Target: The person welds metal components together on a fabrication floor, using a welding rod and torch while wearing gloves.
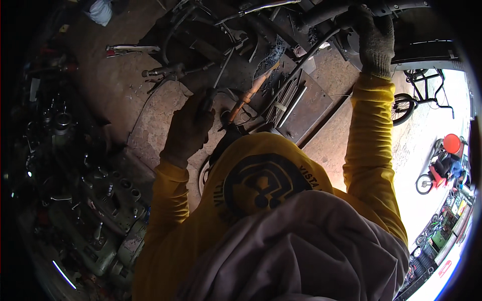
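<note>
The left hand [187,128] has its fingers wrapped round the dark handle [206,102] of a thin rod [224,67], left of the middle, its tip pointing far; the gloved right hand [375,42] is at a dark tube [324,12], far right, its fingers too shadowed to tell their grip; between the hands an orange-brown tool [249,95] and a bundle of rods [288,103] crowd the space, beside a metal plate [315,108]; pliers [133,48] lie far left; greenish machinery [100,246] fills the near left; a bicycle [424,93] stands right of the right sleeve [371,125].
</note>
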Motion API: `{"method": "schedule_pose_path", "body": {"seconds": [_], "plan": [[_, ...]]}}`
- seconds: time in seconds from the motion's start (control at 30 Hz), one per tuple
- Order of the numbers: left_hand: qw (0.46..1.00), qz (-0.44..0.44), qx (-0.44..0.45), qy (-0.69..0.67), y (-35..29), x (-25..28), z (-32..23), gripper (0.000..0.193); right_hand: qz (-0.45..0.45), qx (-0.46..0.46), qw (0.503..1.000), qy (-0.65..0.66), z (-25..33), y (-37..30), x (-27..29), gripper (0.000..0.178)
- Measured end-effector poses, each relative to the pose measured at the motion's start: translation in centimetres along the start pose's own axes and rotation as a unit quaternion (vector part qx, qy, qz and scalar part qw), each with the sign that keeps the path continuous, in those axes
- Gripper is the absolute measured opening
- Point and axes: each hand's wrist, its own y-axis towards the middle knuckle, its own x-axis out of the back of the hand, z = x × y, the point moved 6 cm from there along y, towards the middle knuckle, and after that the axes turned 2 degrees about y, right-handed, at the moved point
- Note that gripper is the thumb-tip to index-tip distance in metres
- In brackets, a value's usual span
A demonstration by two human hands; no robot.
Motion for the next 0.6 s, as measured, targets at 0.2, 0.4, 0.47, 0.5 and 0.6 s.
{"method": "schedule_pose_path", "body": {"seconds": [0.2, 0.4, 0.47, 0.5, 0.6], "plan": [[0.992, 0.035, 0.09, -0.082, 0.4, 1.0, 0.2, 0.045, -0.017, -0.056, 0.995, 0.075, -0.3, -0.5, -0.4, 0.033], [0.991, 0.025, 0.094, -0.09, 0.6, 1.8, 0.1, 0.044, -0.008, -0.067, 0.994, 0.081, 0.0, -0.7, -0.8, 0.032], [0.987, 0.048, 0.126, -0.091, 1.0, 2.3, 0.2, 0.044, -0.008, -0.071, 0.993, 0.089, 0.1, -0.8, -0.8, 0.033], [0.987, 0.046, 0.127, -0.092, 1.2, 2.7, -0.2, 0.044, -0.009, -0.07, 0.994, 0.088, 0.2, -0.7, -0.9, 0.033], [0.981, 0.063, 0.16, -0.095, 1.4, 3.1, -0.4, 0.044, -0.006, -0.064, 0.995, 0.081, 0.2, -0.5, -0.9, 0.032]]}}
